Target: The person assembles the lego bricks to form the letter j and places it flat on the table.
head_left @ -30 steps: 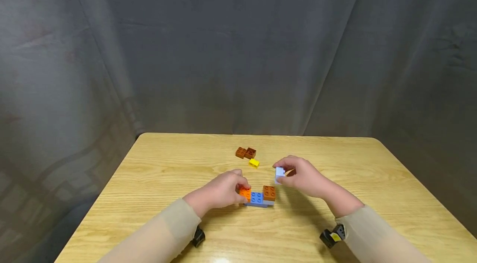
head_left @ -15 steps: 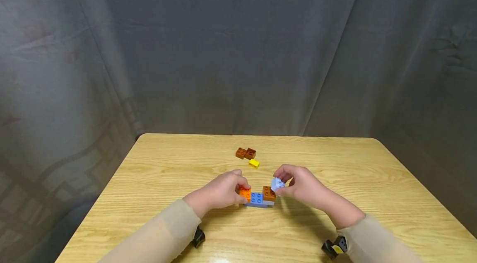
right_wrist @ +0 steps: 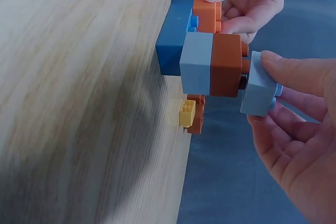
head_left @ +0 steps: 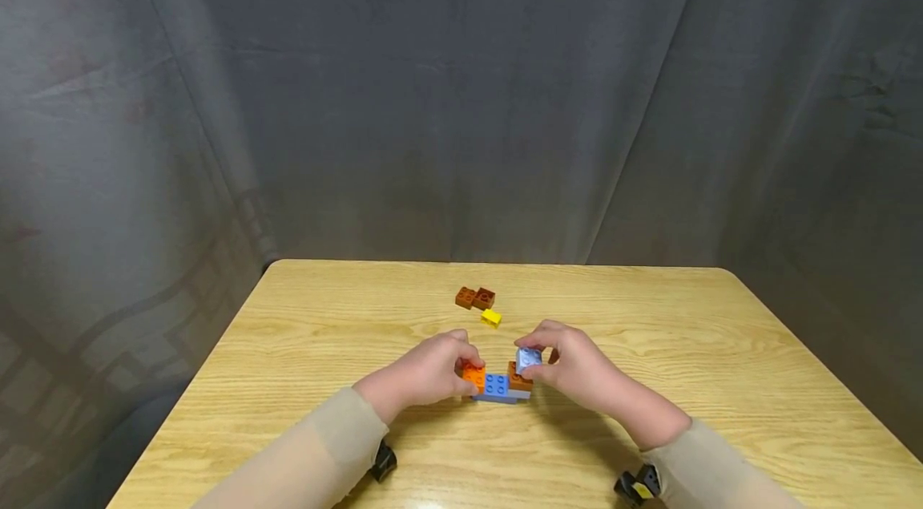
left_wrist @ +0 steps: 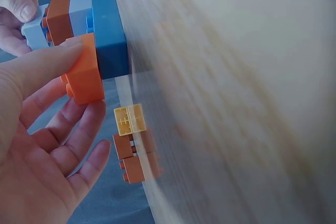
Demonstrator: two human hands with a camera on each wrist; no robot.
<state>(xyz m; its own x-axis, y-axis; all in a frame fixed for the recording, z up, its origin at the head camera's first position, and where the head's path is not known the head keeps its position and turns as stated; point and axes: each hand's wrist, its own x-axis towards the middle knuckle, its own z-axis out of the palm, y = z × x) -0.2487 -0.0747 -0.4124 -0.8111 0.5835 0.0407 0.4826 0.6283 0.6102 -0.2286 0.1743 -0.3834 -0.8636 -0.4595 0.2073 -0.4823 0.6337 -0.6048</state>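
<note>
A blue toy building brick (head_left: 496,385) lies on the table as a base. On its left end sits an orange brick (left_wrist: 86,72), which my left hand (head_left: 436,367) pinches between thumb and fingers. At the base's right end a pale blue brick (right_wrist: 197,63) carries a brown brick (right_wrist: 226,65). My right hand (head_left: 571,361) pinches a second light blue brick (right_wrist: 260,84) right over the brown one. In the right wrist view this brick is slightly tilted, and studs of the brown brick show between the two.
Beyond the stack lie a yellow brick (head_left: 491,318) and two brown bricks (head_left: 465,297) side by side, one with its hollow underside up. The wooden table (head_left: 346,292) ends at a grey curtain (head_left: 447,132).
My right hand has moved left and slightly down, bringing the light blue brick from beside the stack to over the brown brick and turning it studs up. The left hand stays in place.
</note>
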